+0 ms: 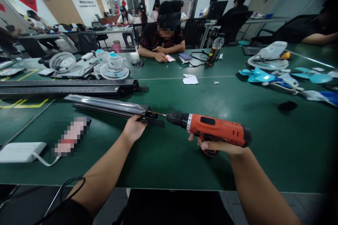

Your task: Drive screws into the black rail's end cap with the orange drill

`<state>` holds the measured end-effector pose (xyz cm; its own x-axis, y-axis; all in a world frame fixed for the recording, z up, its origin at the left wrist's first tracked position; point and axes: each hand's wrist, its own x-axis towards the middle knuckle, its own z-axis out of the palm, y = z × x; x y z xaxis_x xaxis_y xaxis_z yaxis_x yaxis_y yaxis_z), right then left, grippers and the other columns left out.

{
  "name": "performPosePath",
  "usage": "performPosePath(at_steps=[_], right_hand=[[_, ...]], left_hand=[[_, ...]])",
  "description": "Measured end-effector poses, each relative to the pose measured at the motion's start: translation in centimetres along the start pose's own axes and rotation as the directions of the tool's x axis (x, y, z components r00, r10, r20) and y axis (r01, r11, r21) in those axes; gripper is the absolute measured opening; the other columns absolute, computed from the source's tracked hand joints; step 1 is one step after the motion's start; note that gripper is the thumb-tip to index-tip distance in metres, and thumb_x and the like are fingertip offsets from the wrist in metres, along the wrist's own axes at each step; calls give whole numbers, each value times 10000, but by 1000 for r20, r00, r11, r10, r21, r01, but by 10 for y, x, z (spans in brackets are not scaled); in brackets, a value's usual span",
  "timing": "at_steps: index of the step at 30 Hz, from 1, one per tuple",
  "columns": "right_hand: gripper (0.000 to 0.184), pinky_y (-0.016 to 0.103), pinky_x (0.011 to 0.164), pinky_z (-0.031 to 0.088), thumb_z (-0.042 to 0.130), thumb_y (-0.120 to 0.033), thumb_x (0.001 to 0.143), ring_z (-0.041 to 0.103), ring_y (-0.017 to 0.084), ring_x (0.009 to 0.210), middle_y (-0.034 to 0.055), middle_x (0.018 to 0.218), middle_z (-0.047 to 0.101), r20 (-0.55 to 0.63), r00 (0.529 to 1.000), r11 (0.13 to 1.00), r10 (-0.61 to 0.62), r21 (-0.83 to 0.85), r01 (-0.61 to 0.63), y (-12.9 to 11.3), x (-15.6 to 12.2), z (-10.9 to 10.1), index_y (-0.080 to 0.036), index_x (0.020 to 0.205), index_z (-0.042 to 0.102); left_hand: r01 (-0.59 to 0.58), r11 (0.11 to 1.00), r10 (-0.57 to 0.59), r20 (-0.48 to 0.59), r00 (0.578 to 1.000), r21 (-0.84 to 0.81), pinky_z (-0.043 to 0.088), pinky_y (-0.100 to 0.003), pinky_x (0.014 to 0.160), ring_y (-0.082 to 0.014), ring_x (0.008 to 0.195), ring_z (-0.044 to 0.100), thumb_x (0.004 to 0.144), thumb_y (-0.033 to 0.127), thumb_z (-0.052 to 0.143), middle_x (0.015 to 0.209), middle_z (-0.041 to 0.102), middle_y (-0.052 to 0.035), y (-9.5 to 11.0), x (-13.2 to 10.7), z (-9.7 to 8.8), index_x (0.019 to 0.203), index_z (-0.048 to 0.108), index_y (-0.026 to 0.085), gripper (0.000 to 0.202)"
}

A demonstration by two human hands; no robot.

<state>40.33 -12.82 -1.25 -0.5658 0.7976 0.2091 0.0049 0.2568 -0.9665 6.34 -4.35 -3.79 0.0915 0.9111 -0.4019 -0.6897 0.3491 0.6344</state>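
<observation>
Right hand (pixel 215 146) grasping an orange drill (pixel 219 130) over the green bench (pixel 185 172), its bit (pixel 158 113) pointing left at the end of a dark rail (pixel 111 105); contact is unclear. Left hand (pixel 134 129) grips that rail near the same end. Green surface spreads from the drill to the bench's near edge. Longer rails (pixel 66 91) lie just behind; blue fan blades (pixel 257 75) sit well apart at right. Opposite, a person (pixel 170 44) leans on the bench.

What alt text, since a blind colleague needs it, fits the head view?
A person's right grip holds an orange drill, its bit at the end of a dark rail held in the left grip, over a green table. Fan parts lie beyond.
</observation>
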Motion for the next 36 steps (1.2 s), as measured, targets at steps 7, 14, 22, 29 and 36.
performPosePath(at_steps=[7, 14, 22, 29, 36], right_hand=[[342, 292, 660, 699, 790, -274, 987, 754, 165, 712, 43, 865, 786, -92, 996, 999, -8, -51, 3, 10, -7, 2, -199, 1318, 754], [253, 310, 726, 728, 773, -276, 1007, 803, 175, 762, 82, 990, 820, -117, 991, 997, 59, -40, -64, 13, -8, 4, -185, 1243, 772], [258, 293, 686, 720, 760, -286, 1014, 781, 147, 718, 81, 1087, 818, -120, 990, 997, 75, -27, -79, 12, -5, 3, -230, 1266, 753], [237, 270, 630, 705, 753, -267, 1012, 776, 148, 699, 79, 1044, 820, -121, 992, 999, 35, -33, -39, 14, -7, 3, -222, 1245, 759], [236, 290, 650, 712, 767, -258, 999, 783, 153, 697, 72, 1042, 830, -124, 992, 999, 36, -34, -40, 6, -6, 3, -230, 1233, 769]], left_hand=[[3, 1000, -5, -76, 997, -30, 487, -192, 506, -80, 449, 537, 818, -14, 567, 621, 646, -4, 2, 2, 0, 755, 646, 156, 197], [36, 998, -41, -90, 995, -60, 298, -146, 375, -20, 328, 306, 823, -41, 532, 503, 419, 77, 5, 2, 0, 730, 581, 161, 227], [8, 997, -17, -111, 994, -78, 328, -152, 365, -20, 321, 328, 798, -34, 516, 560, 551, 39, 3, 1, 2, 773, 615, 146, 207], [-74, 993, 66, -95, 993, -90, 638, -315, 900, -223, 898, 792, 863, 53, 547, 887, 803, -112, -4, 0, 6, 942, 760, 117, 236], [-83, 989, 68, -115, 991, -126, 656, -332, 894, -240, 934, 802, 880, 82, 590, 965, 822, -123, -6, 3, 0, 1121, 767, 109, 300]])
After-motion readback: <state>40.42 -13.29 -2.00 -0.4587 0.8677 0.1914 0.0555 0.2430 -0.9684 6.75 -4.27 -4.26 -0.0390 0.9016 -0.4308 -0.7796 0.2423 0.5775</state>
